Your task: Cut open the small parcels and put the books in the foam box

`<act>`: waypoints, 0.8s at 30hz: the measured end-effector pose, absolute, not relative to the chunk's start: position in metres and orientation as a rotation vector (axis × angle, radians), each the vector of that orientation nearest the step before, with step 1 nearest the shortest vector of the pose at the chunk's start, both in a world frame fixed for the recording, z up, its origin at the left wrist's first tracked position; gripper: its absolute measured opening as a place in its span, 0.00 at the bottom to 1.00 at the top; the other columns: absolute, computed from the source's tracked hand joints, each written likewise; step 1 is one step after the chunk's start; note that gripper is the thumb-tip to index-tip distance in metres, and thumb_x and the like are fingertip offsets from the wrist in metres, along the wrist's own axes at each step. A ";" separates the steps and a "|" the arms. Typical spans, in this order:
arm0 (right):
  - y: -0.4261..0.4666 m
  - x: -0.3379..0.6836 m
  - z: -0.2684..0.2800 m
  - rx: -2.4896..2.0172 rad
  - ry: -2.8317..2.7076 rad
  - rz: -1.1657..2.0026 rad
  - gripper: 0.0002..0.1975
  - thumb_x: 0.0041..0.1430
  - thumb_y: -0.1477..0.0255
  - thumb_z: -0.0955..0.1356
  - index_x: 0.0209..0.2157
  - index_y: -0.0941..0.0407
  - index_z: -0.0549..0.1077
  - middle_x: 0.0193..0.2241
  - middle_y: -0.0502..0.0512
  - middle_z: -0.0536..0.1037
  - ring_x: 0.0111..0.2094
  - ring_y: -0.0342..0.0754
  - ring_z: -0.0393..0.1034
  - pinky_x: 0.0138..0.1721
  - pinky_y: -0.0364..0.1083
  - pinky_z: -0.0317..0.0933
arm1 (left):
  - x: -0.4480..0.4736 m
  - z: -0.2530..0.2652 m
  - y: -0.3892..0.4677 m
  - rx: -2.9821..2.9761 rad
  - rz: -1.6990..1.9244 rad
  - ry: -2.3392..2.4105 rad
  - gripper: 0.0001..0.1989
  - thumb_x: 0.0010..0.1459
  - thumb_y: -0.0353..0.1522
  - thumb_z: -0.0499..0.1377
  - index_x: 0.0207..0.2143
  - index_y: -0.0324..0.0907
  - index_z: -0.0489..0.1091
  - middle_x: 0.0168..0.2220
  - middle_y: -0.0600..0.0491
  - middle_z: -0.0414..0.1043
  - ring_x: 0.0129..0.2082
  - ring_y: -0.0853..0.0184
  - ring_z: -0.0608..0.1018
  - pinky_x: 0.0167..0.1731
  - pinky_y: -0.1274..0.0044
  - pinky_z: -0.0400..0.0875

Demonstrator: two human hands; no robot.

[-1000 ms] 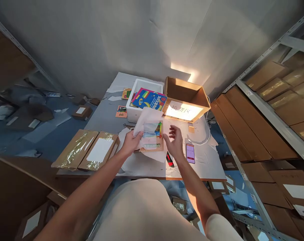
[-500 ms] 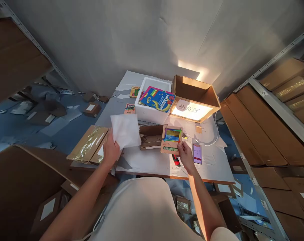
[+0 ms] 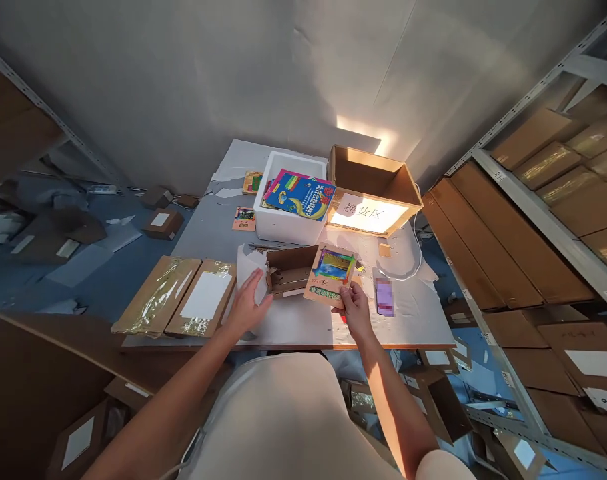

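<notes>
Wall [image 3: 183, 80]: plain grey, spanning the top of the frame
Sunlight [image 3: 358, 129]: bright slanted patch, upper centre-right
Floor [image 3: 111, 205]: blue, littered with pale sheets [image 3: 93, 267] at left
Table [image 3: 203, 233]: white-covered, mid-frame
Shelving [image 3: 548, 228]: pale metal, right side, loaded with brown cartons [image 3: 508, 247]

1. Tan booklet [image 3: 328, 275]: colourful picture on its cover, tilted, its lower right edge in the right hand [image 3: 356, 308].
2. Brown cardboard box [image 3: 294, 259]: open upward, partly behind the booklet.
3. White sheet [image 3: 246, 263]: beside the box's left end.
</notes>
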State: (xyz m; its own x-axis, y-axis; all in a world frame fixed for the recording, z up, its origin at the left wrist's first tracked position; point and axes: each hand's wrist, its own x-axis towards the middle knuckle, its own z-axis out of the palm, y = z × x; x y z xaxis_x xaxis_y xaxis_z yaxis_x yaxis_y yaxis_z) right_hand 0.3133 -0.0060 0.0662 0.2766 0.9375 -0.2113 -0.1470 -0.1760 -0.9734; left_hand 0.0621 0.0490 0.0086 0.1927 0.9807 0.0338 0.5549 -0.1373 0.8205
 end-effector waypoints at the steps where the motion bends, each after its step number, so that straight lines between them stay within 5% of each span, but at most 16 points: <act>1: -0.006 0.307 0.066 -1.352 -0.791 1.203 0.21 0.51 0.54 0.70 0.40 0.53 0.66 0.38 0.53 0.78 0.33 0.47 0.76 0.19 0.41 0.69 | 0.071 0.020 0.043 1.639 0.884 1.327 0.35 0.54 0.43 0.57 0.62 0.38 0.57 0.62 0.37 0.59 0.61 0.52 0.65 0.58 0.60 0.61; 6: -0.004 0.280 0.063 -1.144 -0.862 1.264 0.19 0.52 0.57 0.71 0.42 0.50 0.66 0.41 0.52 0.78 0.40 0.49 0.75 0.34 0.46 0.72 | 0.106 0.055 0.024 1.104 0.974 0.914 0.26 0.51 0.47 0.62 0.45 0.38 0.67 0.43 0.43 0.76 0.41 0.61 0.78 0.43 0.70 0.72; 9: 0.006 0.296 0.075 -1.111 -0.972 1.162 0.23 0.49 0.59 0.73 0.46 0.50 0.68 0.44 0.54 0.78 0.44 0.50 0.73 0.44 0.50 0.68 | 0.093 0.065 0.029 1.181 0.991 0.929 0.21 0.53 0.47 0.60 0.38 0.39 0.67 0.36 0.49 0.75 0.34 0.66 0.76 0.36 0.74 0.72; 13: 0.026 0.329 0.108 -1.216 -1.418 1.164 0.31 0.50 0.61 0.73 0.55 0.48 0.66 0.47 0.57 0.77 0.40 0.49 0.73 0.42 0.50 0.66 | 0.063 0.088 0.044 1.644 0.731 1.045 0.17 0.57 0.46 0.56 0.31 0.40 0.69 0.24 0.55 0.69 0.25 0.70 0.70 0.24 0.80 0.63; 18: 0.034 0.328 0.121 -1.286 -2.005 1.354 0.17 0.59 0.60 0.66 0.47 0.53 0.76 0.34 0.53 0.80 0.31 0.47 0.71 0.33 0.45 0.63 | 0.072 0.106 0.056 1.653 0.751 1.024 0.19 0.59 0.46 0.54 0.39 0.40 0.72 0.37 0.49 0.75 0.34 0.66 0.75 0.29 0.79 0.67; 24: 0.017 0.307 0.093 -1.253 -1.530 1.468 0.16 0.57 0.58 0.68 0.40 0.54 0.73 0.34 0.52 0.78 0.33 0.46 0.73 0.33 0.44 0.67 | 0.092 0.082 0.043 1.056 0.952 1.013 0.29 0.47 0.48 0.65 0.46 0.38 0.69 0.32 0.49 0.77 0.31 0.65 0.77 0.29 0.77 0.71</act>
State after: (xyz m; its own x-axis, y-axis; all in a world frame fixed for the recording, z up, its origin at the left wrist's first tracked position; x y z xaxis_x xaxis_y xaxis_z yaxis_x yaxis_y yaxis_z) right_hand 0.3074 0.0173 0.0932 -0.3179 0.9363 -0.1494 0.1882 -0.0921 -0.9778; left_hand 0.0921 0.0427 0.0818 0.2554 0.9492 -0.1840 -0.1250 0.2211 0.9672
